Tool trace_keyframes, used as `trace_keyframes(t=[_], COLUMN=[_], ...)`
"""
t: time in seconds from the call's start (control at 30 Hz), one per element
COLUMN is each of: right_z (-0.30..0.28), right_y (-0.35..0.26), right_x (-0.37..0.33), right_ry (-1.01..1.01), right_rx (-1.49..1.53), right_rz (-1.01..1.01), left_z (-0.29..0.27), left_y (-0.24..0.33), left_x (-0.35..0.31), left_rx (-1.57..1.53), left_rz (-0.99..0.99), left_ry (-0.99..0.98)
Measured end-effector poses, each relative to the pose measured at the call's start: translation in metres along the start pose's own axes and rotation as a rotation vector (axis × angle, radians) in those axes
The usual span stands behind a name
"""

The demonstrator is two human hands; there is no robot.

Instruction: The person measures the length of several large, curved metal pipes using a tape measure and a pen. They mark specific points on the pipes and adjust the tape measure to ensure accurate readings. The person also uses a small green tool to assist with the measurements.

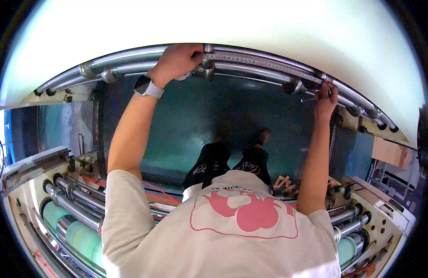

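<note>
1. A measuring tape (260, 62) stretches between the two hands, along the polished steel shafts (130, 58) of the machine.
2. The left hand (179, 62), below a wristwatch (148, 86) with a pale strap, is curled nearly closed, thumb and forefinger gripping the tape's left end.
3. The right hand (326, 99) has its fingers bunched at the tape's other end, just beside a shaft collar (323, 78); whether they pinch the tape, I cannot tell.

A pale, marked measuring tape (261, 63) stretches along shiny metal rollers (130, 54).
</note>
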State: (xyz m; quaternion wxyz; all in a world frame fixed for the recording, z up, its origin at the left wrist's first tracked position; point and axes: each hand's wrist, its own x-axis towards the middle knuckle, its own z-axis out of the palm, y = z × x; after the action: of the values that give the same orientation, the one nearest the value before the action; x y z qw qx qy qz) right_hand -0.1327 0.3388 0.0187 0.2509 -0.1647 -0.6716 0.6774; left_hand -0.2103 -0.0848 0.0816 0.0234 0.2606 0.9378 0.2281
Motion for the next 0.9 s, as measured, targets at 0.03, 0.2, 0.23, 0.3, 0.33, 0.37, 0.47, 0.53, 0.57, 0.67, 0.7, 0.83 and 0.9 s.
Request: trace_keyframes(t=[0.03,0.2,0.23,0.3,0.33,0.37,0.47,0.53,0.57,0.67,0.7,0.83,0.9], right_z=[0.000,0.003,0.003,0.003,0.000,-0.003,0.002,0.003,0.001,0.000,0.001,0.002,-0.008], right_y=[-0.002,-0.008,-0.008,-0.008,-0.006,-0.005,-0.007,-0.007,-0.005,-0.005,-0.006,-0.007,0.000], right_x=[0.000,-0.003,-0.003,-0.003,-0.002,0.000,-0.003,-0.003,-0.001,-0.001,-0.001,-0.001,0.003], right_ry=[-0.007,-0.004,0.002,0.016,-0.012,-0.040,-0.021,-0.005,-0.012,-0.013,-0.009,-0.003,-0.048], right_rx=[0.008,0.030,0.012,-0.024,0.006,0.036,0.038,0.025,0.027,0.018,0.013,-0.010,0.032], right_rz=[-0.003,-0.005,0.002,0.015,0.014,0.013,0.013,0.015,0.016,0.023,0.025,0.009,0.006], left_z=[-0.001,0.000,-0.001,-0.003,-0.001,0.000,0.001,0.000,0.000,0.007,0.007,0.004,0.004], left_y=[0.000,-0.002,-0.003,-0.007,-0.010,-0.014,-0.018,-0.016,-0.015,-0.014,-0.012,-0.008,-0.006], left_x=[-0.001,-0.001,-0.001,0.000,0.000,0.001,0.004,0.004,0.003,0.003,0.004,0.006,0.007], left_rx=[-0.006,-0.002,-0.022,-0.063,-0.059,-0.046,-0.063,-0.055,-0.051,0.030,0.046,0.130,0.140], left_rz=[0.016,0.048,0.058,0.080,0.110,0.135,0.182,0.169,0.163,0.123,0.097,0.027,0.001], left_ry=[0.005,0.025,0.023,0.019,0.023,0.030,0.015,0.030,0.039,0.107,0.111,0.075,0.065])
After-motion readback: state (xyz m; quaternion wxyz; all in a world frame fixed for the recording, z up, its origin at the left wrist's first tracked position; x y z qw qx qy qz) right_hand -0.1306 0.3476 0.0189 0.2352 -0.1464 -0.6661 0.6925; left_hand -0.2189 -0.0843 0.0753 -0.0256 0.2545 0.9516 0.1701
